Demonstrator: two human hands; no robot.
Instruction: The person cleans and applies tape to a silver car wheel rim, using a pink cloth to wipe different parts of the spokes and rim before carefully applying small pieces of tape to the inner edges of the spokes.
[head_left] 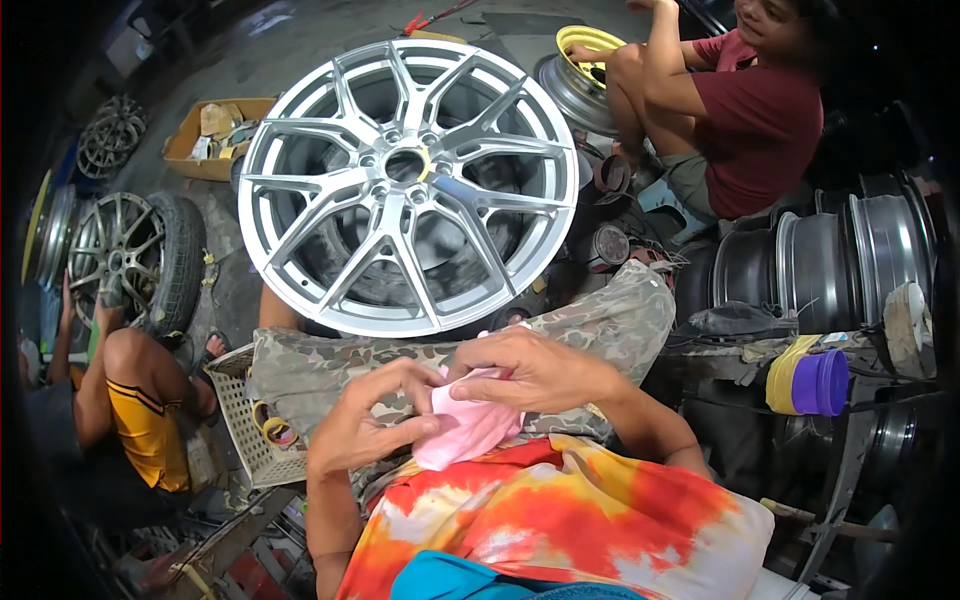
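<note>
A pink cloth (468, 428) is bunched up close to my body, pinched by both hands. My left hand (385, 415) grips its left side between thumb and fingers. On the other side my right hand (515, 372) presses a fold of it, the fingers bent over the top. Just beyond my hands a large silver alloy wheel (398, 225) lies face up, its spokes forking out from the hub. Small yellow and blue-grey patches mark it around the centre hole. My knees, in camouflage trousers (615, 320), are against its near edge.
A cream plastic basket (240, 415) with tape rolls stands at my left. Several bare rims (800, 265) line the right, above a purple container (820, 382). One person (765, 125) sits far right beside a yellow rim (590, 45); another (145, 400) sits left by a wheel. A cardboard box (205, 165) stands far left.
</note>
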